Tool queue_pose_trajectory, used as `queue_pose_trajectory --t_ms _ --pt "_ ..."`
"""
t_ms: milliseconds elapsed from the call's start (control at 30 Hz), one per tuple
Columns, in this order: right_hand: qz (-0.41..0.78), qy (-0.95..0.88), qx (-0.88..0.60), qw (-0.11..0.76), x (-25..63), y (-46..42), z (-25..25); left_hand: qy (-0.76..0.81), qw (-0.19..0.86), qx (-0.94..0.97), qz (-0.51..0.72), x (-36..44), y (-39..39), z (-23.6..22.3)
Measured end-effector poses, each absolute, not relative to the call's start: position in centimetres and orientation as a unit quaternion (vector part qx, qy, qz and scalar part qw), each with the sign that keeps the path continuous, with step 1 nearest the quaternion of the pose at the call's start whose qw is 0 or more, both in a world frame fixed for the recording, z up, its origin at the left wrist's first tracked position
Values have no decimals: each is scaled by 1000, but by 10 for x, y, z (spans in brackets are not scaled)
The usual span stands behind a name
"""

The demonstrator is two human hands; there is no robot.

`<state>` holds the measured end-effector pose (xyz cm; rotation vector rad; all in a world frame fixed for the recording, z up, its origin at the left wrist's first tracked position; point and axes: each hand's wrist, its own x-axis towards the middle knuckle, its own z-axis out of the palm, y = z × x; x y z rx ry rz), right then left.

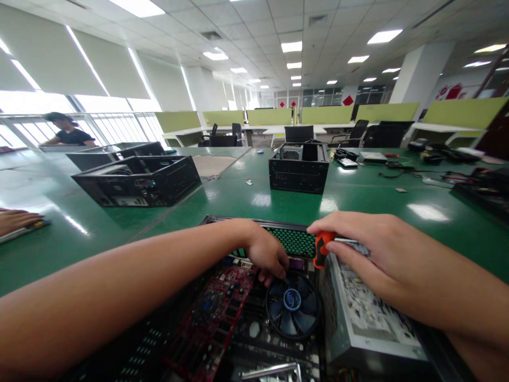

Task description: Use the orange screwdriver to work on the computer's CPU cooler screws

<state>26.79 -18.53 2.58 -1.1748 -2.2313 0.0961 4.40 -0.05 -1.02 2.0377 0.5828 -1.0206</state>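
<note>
An opened black computer case (222,218) lies in front of me, its insides showing. My left hand (270,257) reaches down into it beside the round black cooling fan (292,300). Its fingers are curled together, and whatever they pinch is hidden. My right hand (369,249) grips a screwdriver (323,249) with an orange and black handle between thumb and fingers, above a silver metal box (374,318) on the case's right side. The screwdriver's tip is out of sight under the hand. To the left of the fan sits a red circuit board (217,313).
Farther off on the green table (234,201) stand more open cases (137,183) (299,170). Cables and parts (441,154) lie at the right. Another person's hand (19,220) rests at the left edge, and a person (69,132) is by the windows.
</note>
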Motion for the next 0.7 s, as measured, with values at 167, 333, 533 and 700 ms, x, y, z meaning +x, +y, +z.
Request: queue_pose_trajectory --t_ms 167,333,533,700 --pt "32 -835 -455 309 265 -186 23 233 396 797 -392 42 0 -13" --pt "40 -810 -500 303 263 -188 25 235 399 796 -389 40 1 -14" --pt "35 -809 -503 303 264 -186 26 225 404 797 -387 40 3 -16" --pt "41 -811 -503 296 263 -186 27 225 409 796 -385 38 3 -16"
